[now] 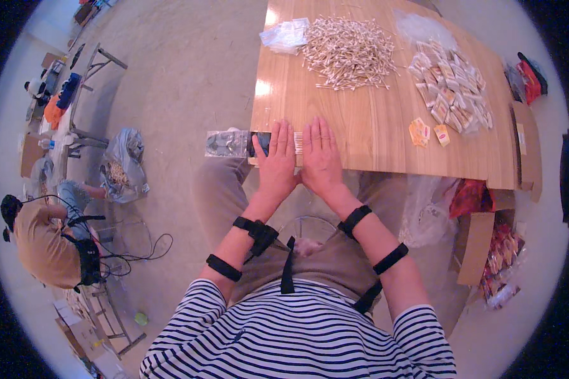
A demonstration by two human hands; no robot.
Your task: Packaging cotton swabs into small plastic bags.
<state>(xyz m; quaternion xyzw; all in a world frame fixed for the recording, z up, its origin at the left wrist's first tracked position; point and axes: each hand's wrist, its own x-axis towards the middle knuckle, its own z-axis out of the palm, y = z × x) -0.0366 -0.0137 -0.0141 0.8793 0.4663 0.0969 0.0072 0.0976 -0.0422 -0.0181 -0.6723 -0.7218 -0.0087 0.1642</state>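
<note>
Both of my hands lie flat at the near edge of the wooden table (367, 142), fingers stretched forward. Between them shows a small row of cotton swabs (298, 143), lined up side by side; part of it is hidden under the fingers. My left hand (275, 161) has its thumb spread over a dark flat piece (265, 138). From that piece a clear plastic bag (226, 144) reaches out past the table's left edge. My right hand (322, 164) rests along the row's right side, fingers together. Ahead lies a big heap of loose cotton swabs (349, 54).
Clear plastic bags (286, 36) lie beside the heap. Filled swab packets (450, 87) are piled to the right, near small orange-and-white cards (420, 132). An open cardboard box (476, 249) stands right of my legs. A seated person (50, 243) works at the left.
</note>
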